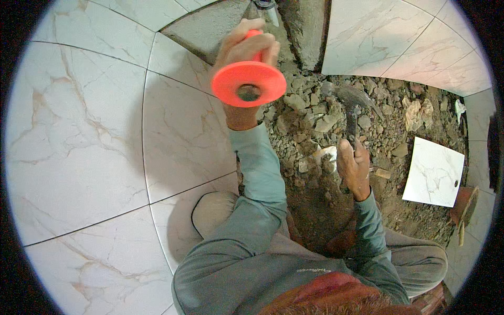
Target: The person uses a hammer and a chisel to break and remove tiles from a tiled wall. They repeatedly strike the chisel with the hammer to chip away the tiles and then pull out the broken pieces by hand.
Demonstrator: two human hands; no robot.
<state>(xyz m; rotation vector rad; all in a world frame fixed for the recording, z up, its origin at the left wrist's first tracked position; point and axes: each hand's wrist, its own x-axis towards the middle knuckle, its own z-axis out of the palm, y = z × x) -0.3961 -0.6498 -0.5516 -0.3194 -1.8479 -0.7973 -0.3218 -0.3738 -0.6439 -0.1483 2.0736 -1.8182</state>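
Note:
My left hand is closed around the grip of a chisel with a wide orange hand guard. Its dark striking end faces up, and its far tip is hidden behind the hand. Beyond the fingers, at the top edge, is a dark pipe or fitting beside a grey concrete edge. Lower and to the right, my right hand grips the handle of a claw hammer. The hammer head is over the rubble, apart from the chisel.
Pale marbled tiles cover the left side, and more tiles are at the upper right. A loose cut tile lies on rubble near a brown container. Crumpled paper lies farther back. My legs are folded below.

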